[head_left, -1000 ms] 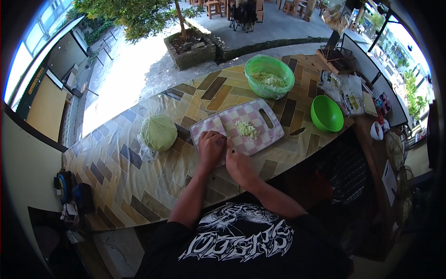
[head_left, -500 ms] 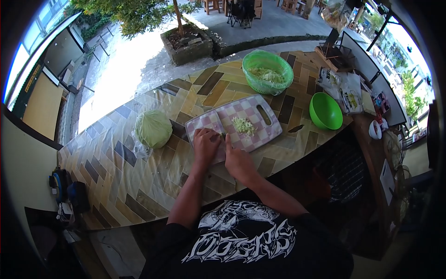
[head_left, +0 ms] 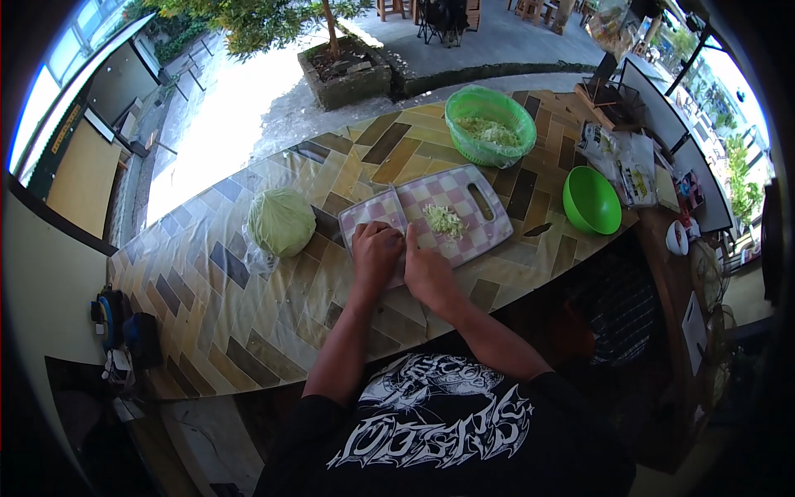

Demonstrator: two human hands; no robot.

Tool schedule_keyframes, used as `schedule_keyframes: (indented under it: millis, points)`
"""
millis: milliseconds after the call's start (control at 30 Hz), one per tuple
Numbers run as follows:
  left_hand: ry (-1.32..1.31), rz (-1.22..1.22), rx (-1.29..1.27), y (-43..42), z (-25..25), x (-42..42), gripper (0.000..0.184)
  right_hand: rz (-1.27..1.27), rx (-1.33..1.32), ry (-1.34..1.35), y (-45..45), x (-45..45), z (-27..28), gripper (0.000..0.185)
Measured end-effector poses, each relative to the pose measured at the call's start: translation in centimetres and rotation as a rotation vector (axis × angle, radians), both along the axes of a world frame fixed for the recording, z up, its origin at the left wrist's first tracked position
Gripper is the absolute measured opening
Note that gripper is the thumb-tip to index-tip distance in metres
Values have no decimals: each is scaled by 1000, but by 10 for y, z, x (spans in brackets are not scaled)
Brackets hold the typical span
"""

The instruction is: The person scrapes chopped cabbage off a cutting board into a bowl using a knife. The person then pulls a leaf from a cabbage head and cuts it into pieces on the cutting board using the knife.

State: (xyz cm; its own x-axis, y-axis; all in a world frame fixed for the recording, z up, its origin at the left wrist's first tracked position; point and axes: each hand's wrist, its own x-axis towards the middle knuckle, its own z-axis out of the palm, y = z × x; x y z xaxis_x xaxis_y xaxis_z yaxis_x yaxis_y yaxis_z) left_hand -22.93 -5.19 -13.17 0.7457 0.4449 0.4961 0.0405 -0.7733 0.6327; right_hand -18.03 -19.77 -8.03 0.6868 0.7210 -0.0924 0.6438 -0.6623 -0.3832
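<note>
My right hand (head_left: 429, 272) is closed around the handle of a knife (head_left: 398, 201), its thin blade pointing away across a pink-and-white checked cutting board (head_left: 479, 240). Close beside the blade, my left hand (head_left: 378, 251) rests on the board with its fingers curled; whatever lies under them is hidden. A small heap of shredded cabbage (head_left: 444, 221) sits on the board, right of the knife. To the left of the board, a pale green cabbage (head_left: 282, 222) rests on clear plastic on the table.
A green basket (head_left: 468, 151) lined with plastic holds more shredded cabbage behind the board. At the right table edge stands a bright green bowl (head_left: 592, 201), with plastic packets (head_left: 633, 176) beyond it. The tiled-pattern table (head_left: 248, 311) has a transparent cover.
The whole view has shifted slightly, so the things on the table appear further right. Both hands stay together on the board, and more of the knife blade shows beyond my fingers.
</note>
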Motion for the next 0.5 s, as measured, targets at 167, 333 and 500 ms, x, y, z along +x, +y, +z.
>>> schedule_keyframes:
  millis: [167, 333, 500]
  points:
    - [4, 25, -1, -1, 2, 0, 18, 27, -9, 13, -2, 7, 15, 73]
    - [-2, 18, -36, 0, -4, 2, 19, 14, -41, 8, -18, -24, 11, 73]
    - [20, 10, -32, 0, -2, 0, 20, 20, 13, -72, -10, -15, -2, 72]
